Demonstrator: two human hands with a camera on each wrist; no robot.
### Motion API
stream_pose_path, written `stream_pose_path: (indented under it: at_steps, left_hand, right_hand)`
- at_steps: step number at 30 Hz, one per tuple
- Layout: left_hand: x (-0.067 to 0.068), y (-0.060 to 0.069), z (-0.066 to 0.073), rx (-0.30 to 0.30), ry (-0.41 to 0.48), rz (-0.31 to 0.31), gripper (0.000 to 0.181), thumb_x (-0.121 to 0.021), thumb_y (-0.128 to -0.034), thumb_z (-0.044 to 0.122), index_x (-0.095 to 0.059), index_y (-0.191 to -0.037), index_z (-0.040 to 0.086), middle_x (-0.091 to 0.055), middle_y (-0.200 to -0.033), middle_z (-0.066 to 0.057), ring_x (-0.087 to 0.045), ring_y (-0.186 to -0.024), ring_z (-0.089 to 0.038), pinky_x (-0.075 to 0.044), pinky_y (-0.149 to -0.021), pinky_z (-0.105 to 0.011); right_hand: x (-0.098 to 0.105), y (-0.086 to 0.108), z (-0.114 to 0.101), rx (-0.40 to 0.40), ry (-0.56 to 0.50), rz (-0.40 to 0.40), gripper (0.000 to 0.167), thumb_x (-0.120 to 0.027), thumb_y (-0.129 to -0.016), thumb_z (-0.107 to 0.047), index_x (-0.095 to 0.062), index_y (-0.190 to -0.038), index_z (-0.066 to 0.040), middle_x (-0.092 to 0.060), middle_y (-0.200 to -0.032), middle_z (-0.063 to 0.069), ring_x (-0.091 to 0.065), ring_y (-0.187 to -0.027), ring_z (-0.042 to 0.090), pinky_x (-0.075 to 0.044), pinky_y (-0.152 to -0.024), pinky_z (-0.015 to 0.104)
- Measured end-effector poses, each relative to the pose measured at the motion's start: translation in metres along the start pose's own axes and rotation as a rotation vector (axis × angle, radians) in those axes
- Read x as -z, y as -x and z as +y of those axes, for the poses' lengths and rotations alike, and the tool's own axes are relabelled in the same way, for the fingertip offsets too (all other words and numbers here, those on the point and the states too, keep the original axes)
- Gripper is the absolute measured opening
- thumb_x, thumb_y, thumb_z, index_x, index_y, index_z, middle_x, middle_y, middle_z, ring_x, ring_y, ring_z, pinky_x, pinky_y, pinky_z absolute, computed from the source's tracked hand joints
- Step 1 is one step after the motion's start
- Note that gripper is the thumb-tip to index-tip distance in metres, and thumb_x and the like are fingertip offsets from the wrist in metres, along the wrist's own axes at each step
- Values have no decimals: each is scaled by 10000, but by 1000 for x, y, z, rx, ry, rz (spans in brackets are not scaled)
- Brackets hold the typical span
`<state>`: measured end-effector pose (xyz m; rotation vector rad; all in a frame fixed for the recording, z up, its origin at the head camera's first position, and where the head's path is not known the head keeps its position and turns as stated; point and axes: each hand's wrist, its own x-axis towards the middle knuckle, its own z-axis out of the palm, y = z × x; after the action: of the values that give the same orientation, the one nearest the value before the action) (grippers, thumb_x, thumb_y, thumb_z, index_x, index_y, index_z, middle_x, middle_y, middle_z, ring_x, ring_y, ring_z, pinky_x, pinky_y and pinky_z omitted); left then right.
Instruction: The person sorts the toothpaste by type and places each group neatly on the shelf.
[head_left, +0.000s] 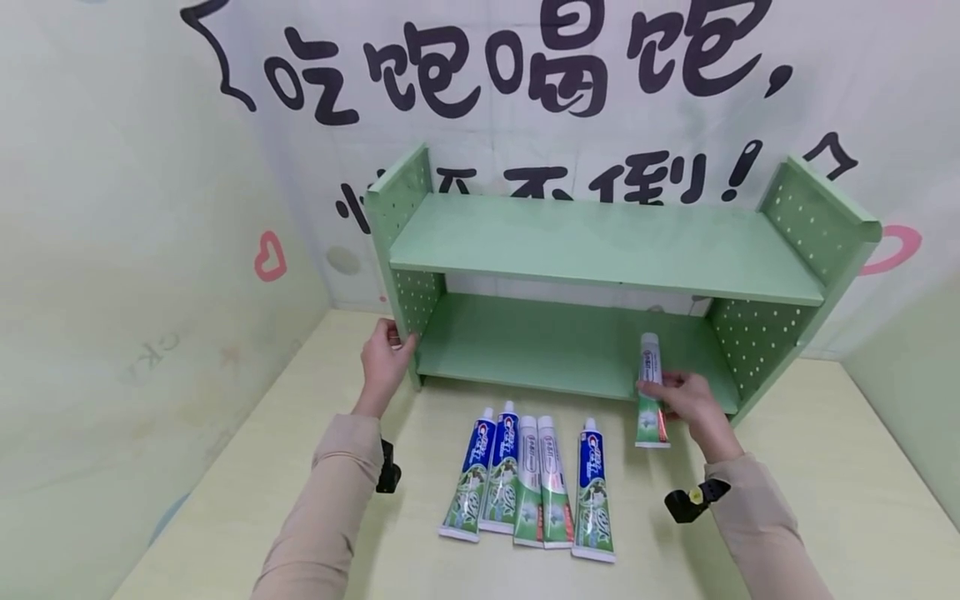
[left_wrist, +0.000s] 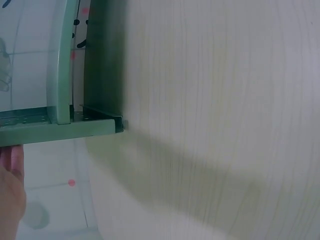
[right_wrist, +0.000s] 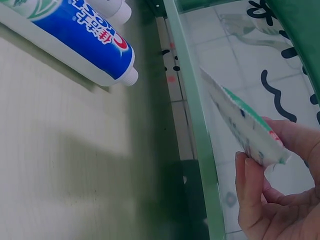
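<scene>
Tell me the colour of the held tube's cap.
The cap is white; the head view shows it best.

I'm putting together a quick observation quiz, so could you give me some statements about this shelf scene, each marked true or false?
1. The right hand holds a tube. True.
2. The left hand holds a tube too. False: it holds the left side of the shelf.
3. Five tubes lie on the table. True.
4. Those five all look alike. False: three are blue and green, two are white and green.
5. The right hand covers the held tube's cap. False: the cap is in plain sight.
6. Dark lettering shows on the wall behind the shelf. True.
</scene>
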<state>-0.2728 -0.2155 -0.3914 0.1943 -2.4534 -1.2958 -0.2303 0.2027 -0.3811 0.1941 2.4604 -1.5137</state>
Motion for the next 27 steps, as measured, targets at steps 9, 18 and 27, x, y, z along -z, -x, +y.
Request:
stream_pose_path:
  at_steps: [9, 18, 27]
  left_hand:
    - [1, -1, 3, -29, 13, 26, 300, -575, -872, 138, -480, -1101, -31, -589, -1083, -214, -582, -1005, -315, -538, -826, -387]
    - [1, 0, -1, -6, 8, 13, 299, -579, -871, 153, -481, -1098, -16, -590, -1089, -193, -583, -1012, -297, -540, -825, -372]
    - [0, 1, -2, -1, -3, 10, 304, -580, -873, 169, -483, -1096, -13, -600, -1091, -191, -589, -1009, -294, -543, -816, -377]
  right_hand:
    - [7, -9, 3, -18, 10, 19, 758, -568, -883, -333, -221, -1365, 139, -410, -1262, 299, -545, -714, 52, -516, -642, 228]
    - [15, -17, 7, -21, -7, -6, 757, -561, -883, -349, -234, -1372, 128, -510, -1164, 200, -550, -698, 23, -512, -668, 214]
    - [24, -24, 5, 58, -70, -9, 702, -541, -899, -314, -261, -1357, 139, -567, -822, -103, -569, -670, -18, -513, -659, 194]
